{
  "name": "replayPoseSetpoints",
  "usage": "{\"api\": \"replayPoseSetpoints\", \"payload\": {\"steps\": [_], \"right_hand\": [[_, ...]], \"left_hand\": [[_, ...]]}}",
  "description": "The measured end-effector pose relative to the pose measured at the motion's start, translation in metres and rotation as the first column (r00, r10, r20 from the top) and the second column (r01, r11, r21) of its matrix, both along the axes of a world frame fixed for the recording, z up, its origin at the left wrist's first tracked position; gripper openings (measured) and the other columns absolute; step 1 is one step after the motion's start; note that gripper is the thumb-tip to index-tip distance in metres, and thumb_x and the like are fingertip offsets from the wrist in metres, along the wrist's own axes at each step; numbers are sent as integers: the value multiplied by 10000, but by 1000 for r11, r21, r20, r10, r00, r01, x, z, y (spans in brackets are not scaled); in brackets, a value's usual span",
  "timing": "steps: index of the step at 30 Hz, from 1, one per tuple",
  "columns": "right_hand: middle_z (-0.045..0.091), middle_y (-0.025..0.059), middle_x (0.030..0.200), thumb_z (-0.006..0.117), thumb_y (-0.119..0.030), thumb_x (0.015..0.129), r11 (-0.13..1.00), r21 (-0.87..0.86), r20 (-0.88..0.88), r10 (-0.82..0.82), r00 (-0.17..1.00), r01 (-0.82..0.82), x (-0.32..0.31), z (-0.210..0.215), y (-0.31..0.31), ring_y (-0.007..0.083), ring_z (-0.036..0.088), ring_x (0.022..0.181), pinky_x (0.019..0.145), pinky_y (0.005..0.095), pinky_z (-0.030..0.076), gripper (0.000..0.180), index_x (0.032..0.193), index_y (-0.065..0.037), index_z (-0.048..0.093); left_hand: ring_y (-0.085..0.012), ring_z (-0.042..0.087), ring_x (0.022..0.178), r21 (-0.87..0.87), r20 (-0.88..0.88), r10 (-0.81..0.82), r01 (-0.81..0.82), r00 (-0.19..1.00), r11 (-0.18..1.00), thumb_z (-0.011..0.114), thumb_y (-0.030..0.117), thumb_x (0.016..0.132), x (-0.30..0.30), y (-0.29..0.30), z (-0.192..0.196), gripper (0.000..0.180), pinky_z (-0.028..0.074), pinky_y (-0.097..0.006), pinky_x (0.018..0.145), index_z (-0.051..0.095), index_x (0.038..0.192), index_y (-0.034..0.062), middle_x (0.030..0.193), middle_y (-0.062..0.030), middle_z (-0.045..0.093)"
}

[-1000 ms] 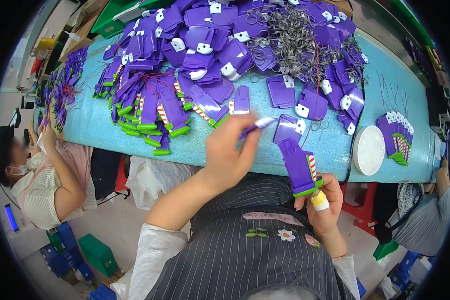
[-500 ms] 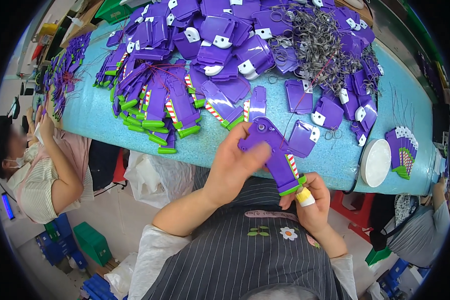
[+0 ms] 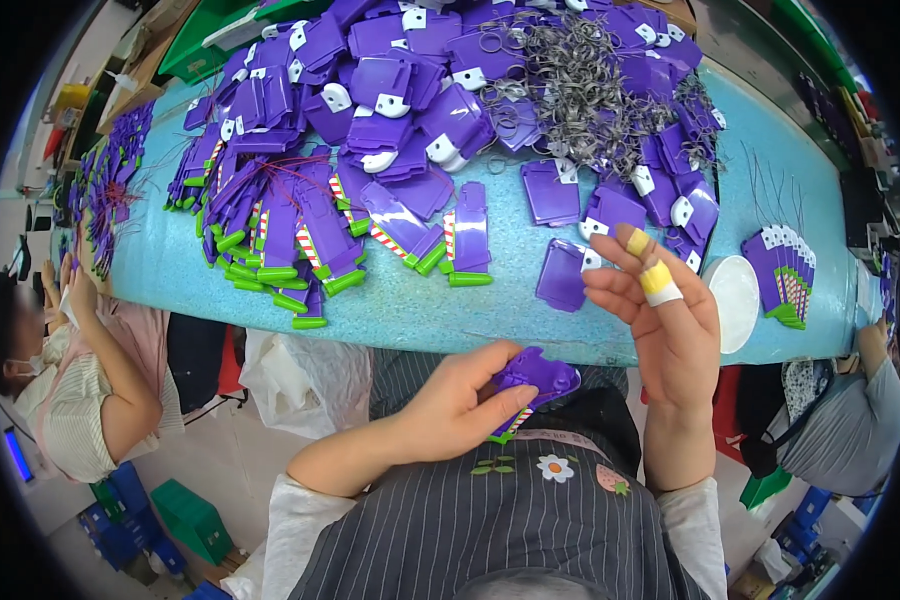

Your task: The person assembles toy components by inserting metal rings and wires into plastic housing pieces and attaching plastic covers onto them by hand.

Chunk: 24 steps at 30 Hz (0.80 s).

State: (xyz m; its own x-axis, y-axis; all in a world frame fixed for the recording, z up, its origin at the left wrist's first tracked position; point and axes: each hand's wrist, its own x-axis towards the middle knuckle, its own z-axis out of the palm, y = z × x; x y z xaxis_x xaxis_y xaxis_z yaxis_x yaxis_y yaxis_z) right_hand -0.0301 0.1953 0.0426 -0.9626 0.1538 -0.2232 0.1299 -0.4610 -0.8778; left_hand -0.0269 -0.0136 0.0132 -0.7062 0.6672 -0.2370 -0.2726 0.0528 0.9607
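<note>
My left hand point(image 3: 465, 400) holds a purple plastic wing-shaped part point(image 3: 548, 372) low in front of the apron, its thumb across it. A green tip and a red-and-white striped strip show at the part's lower end; the rest is covered by the fingers. My right hand point(image 3: 675, 330) is raised over the table's near edge with its fingers apart, nothing visible in them. Yellow and white tape wraps two of its fingertips. Beside those fingers lies a purple panel with a white corner point(image 3: 562, 275), partly hidden by them.
Purple panels point(image 3: 380, 85) are heaped on the blue table point(image 3: 370, 325), with thin metal rings point(image 3: 590, 90) piled on them. Green-tipped wing parts point(image 3: 280, 220) with red wires lie left. A white bowl point(image 3: 735, 300) and a fan of finished-looking wings point(image 3: 782, 270) sit right. Co-workers sit at both sides.
My left hand has lowered the wing part from over the table edge to in front of the apron. My right hand has let go of its green end and risen toward the panels.
</note>
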Motion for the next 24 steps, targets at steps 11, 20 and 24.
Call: {"api": "replayPoseSetpoints", "payload": {"steps": [11,20,24], "right_hand": [[496,90,595,625,38,712,399,911,-226,278,933,102,41,4,-22,207,493,480,430,308,375,284,996,41,612],[482,79,596,689,-49,609,196,961,-249,298,922,196,33,-2,-25,228,496,479,418,333,371,256,848,4,613],[492,84,608,686,-69,610,220,965,-197,271,942,139,33,-5,-24,234,511,489,424,336,385,230,812,-4,598]], "left_hand": [[-177,604,902,337,424,92,-251,901,907,397,162,969,7,14,4,316,489,-293,785,314,1228,1,1112,-135,544],[-92,567,875,246,187,217,-259,958,934,455,61,934,17,17,-3,277,457,-234,767,453,1195,-34,1024,-89,603],[-76,564,817,180,62,213,-221,975,959,468,57,925,16,17,-5,270,458,-223,727,475,1178,-37,945,-71,628]]}}
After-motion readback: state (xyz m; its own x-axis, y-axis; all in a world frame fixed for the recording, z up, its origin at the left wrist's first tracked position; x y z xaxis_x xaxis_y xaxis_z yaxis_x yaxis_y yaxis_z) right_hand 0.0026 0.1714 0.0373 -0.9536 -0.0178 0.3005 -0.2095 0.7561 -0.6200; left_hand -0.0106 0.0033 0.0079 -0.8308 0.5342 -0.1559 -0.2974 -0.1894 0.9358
